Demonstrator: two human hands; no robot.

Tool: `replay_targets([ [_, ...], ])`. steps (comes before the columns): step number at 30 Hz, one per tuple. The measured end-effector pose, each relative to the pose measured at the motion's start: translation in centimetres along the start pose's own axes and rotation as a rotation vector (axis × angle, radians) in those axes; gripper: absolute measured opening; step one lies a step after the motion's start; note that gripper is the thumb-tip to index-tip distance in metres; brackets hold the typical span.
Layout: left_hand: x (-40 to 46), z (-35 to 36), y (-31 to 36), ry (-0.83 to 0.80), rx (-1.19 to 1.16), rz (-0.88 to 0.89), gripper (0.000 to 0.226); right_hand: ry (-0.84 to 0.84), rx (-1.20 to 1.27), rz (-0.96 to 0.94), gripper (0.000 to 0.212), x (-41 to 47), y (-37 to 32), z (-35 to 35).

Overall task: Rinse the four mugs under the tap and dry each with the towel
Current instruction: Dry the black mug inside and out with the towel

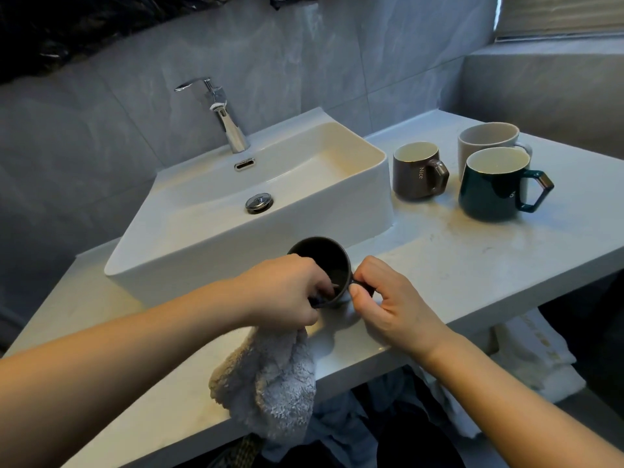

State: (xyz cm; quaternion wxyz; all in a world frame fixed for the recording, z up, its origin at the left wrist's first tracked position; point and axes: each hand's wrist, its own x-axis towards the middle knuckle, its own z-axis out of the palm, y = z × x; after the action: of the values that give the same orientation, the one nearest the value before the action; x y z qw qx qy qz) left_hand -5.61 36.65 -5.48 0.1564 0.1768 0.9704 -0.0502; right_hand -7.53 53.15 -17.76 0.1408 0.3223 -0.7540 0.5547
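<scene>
A dark mug (324, 261) is held tilted over the counter, just in front of the sink (371, 190). My right hand (388, 298) pinches its handle. My left hand (283, 292) grips a fluffy grey towel (270, 383), with fingers curled over the mug's rim; the towel hangs below that hand. Three more mugs stand upright on the counter to the right: a brown one (412, 180) marked "Nice", a white one (479, 143) behind, and a dark green one (489, 197). The chrome tap (226, 113) shows no water running.
The white counter (472, 265) runs right to a tiled wall. The sink's drain plug (258, 202) sits at its middle. Clothes and white towels (526, 352) lie below the counter's front edge.
</scene>
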Motion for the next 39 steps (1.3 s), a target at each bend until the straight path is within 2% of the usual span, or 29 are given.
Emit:
replay_targets([
  [1,-0.2,-0.9,0.0,-0.025,-0.142,-0.026,0.017,-0.004,0.001,-0.002,0.018,0.0,-0.1,0.0],
  [2,-0.4,-1.6,-0.2,-0.056,-0.253,-0.054,0.029,-0.006,0.003,-0.006,0.015,0.0,-0.1,0.0],
  [4,-0.9,-2.8,-0.3,-0.128,-0.351,-0.061,0.04,-0.004,-0.003,-0.015,0.014,-0.1,-0.2,0.0],
  [5,-0.9,-3.0,0.0,-0.176,-0.325,-0.048,0.037,-0.005,-0.005,-0.019,0.015,-0.1,-0.2,0.0],
  [7,-0.5,-2.5,0.8,-0.272,-0.147,-0.013,0.018,-0.015,-0.003,-0.031,0.017,-0.2,-0.2,0.0],
  [9,0.2,-1.7,1.6,-0.288,-0.003,-0.024,0.025,-0.02,-0.007,-0.038,0.018,-0.3,-0.1,0.1],
  [12,0.5,-1.4,1.9,-0.261,-0.038,-0.054,0.021,-0.011,-0.007,-0.051,0.018,-0.3,0.2,0.1],
  [16,-0.5,-0.7,1.1,-0.17,-0.364,-0.104,0.018,-0.03,0.002,-0.062,0.018,-0.3,0.0,0.1],
  [19,-1.5,-1.2,0.5,-0.106,-0.791,-0.124,0.046,-0.023,-0.01,-0.043,0.017,-0.2,0.0,0.1],
  [21,-1.8,-1.5,0.2,-0.078,-0.934,-0.13,0.05,-0.008,-0.021,-0.043,0.019,-0.1,0.0,0.1],
  [23,-1.7,-1.1,0.5,0.012,-0.692,-0.062,0.047,-0.012,-0.025,-0.034,0.02,-0.2,-0.1,0.1],
  [25,-1.6,-0.7,0.8,0.184,-0.33,0.034,0.036,-0.008,-0.025,-0.034,0.02,-0.3,0.0,0.1],
  [27,-1.7,0.0,0.3,0.337,-0.132,0.162,0.027,0.004,-0.021,-0.042,0.021,-0.3,0.1,0.2],
  [31,-2.4,1.6,-0.9,0.425,0.215,0.296,0.033,0.011,-0.011,-0.052,0.02,-0.3,0.1,0.1],
  [33,-2.9,2.6,-1.3,0.49,0.351,0.283,0.044,0.008,-0.017,-0.053,0.02,-0.2,0.1,0.1],
  [35,-3.3,3.4,-1.5,0.567,0.304,0.202,0.056,0.009,-0.023,-0.052,0.02,-0.2,0.0,0.1],
  [39,-3.4,5.0,-1.4,0.791,-0.113,-0.083,0.057,0.005,-0.024,-0.047,0.019,-0.3,0.1,0.2],
])
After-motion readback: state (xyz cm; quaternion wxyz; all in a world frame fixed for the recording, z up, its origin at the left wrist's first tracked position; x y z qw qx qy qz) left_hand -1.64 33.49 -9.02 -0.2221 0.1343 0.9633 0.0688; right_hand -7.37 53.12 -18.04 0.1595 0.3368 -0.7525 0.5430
